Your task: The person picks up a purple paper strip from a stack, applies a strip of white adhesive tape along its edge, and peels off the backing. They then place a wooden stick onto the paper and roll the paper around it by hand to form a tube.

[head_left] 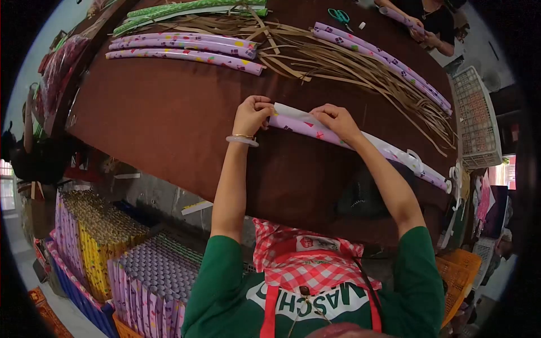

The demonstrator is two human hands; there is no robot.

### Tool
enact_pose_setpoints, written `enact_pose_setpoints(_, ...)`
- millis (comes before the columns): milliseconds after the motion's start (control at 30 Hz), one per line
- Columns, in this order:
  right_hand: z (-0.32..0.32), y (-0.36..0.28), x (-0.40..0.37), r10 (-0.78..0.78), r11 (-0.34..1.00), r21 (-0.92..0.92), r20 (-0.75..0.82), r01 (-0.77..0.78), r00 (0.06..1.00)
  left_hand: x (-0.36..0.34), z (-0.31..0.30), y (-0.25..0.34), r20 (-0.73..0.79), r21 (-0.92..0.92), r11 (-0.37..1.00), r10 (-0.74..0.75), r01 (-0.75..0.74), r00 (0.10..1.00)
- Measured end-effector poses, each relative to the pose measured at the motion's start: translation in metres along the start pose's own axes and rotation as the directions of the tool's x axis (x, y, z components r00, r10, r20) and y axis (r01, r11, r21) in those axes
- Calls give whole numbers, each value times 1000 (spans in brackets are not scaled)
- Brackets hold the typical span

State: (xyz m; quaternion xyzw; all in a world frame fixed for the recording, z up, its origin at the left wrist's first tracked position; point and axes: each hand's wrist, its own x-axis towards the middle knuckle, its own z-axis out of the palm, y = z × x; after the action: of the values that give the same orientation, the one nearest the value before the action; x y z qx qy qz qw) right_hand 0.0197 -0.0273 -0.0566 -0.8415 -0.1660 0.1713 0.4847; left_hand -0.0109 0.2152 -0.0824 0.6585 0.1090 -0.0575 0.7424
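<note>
A long lilac patterned sheet, partly rolled, lies slantwise near the front of the brown-covered table. Its white underside shows along the upper edge. At its left end, my left hand is closed, with thumb and fingers pinching the corner. My right hand is closed on the upper edge, a short way further along. My right forearm passes over the middle of the sheet. Near its far right end, a white curled loop sits on it. Whether a tube lies inside the roll is hidden.
Lilac rolls, green rolls and flat brown strips lie across the table. Teal scissors are at the back. Another person's hands hold a lilac roll. A plastic crate stands right; upright tubes fill bins lower left.
</note>
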Motion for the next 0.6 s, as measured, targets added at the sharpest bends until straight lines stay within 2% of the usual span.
enact_pose_setpoints(200,1,0,1,3,1000,19,52,-4,999,1,0,2,-11,-64,998,13,-13,1000)
enact_pose_setpoints(267,0,0,0,-9,1000,23,67,8,998,-1,0,5,-6,17,1000,-19,19,1000)
enact_pose_setpoints(333,-1,-5,-2,-38,999,-26,94,41,995,-1,-1,2,-3,7,1000,-27,27,1000)
enact_pose_setpoints(600,1,0,-1,-64,998,4,105,64,992,0,-1,4,-6,45,998,-40,40,999)
